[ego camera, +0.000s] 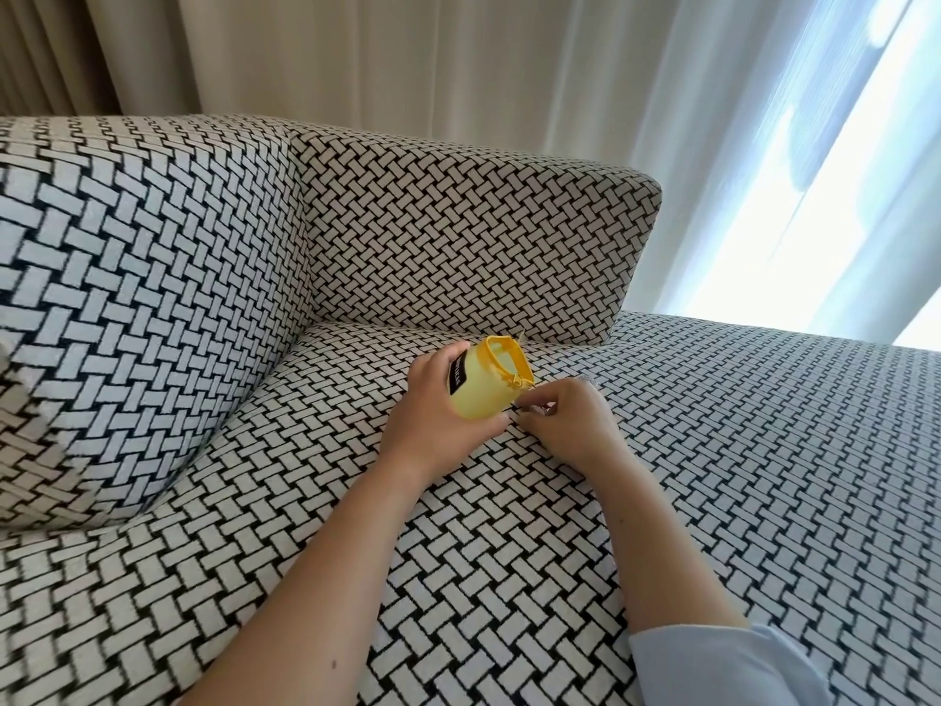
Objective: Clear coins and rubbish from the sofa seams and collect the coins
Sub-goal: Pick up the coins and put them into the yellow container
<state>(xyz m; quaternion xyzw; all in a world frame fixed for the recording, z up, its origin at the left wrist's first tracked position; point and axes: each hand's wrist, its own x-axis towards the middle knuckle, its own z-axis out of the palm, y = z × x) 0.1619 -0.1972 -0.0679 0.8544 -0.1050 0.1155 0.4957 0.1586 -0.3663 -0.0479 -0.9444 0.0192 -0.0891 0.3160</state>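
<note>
**A:** Where is the task's thing being kept?

**B:** A yellow soft zip pouch with a black label (483, 392) is being held just above the seat of the black-and-white woven-pattern fabric sofa (509, 552), near the seam (458, 332) under the back cushion. It is being wrapped by the left hand (435, 407), whose grip is being closed around its body.

**A:** And the other grip?

**B:** The fingertips of the right hand (565, 425) are being pinched together at the orange zip pull (520, 383), it seems. A small glint is showing inside that hand, but what it is cannot be told.

**A:** Which relation is the coming move being turned on?

**B:** The pouch's long axis is being tilted up and away, so the open mouth is being pointed toward the cushion. The zip is lying on the right hand's side, touching its fingertips, so that hand is judged the nearer for working it.

**A:** What is being counted?

**B:** One pouch, two hands. No coins are being shown clearly enough to count.
</note>
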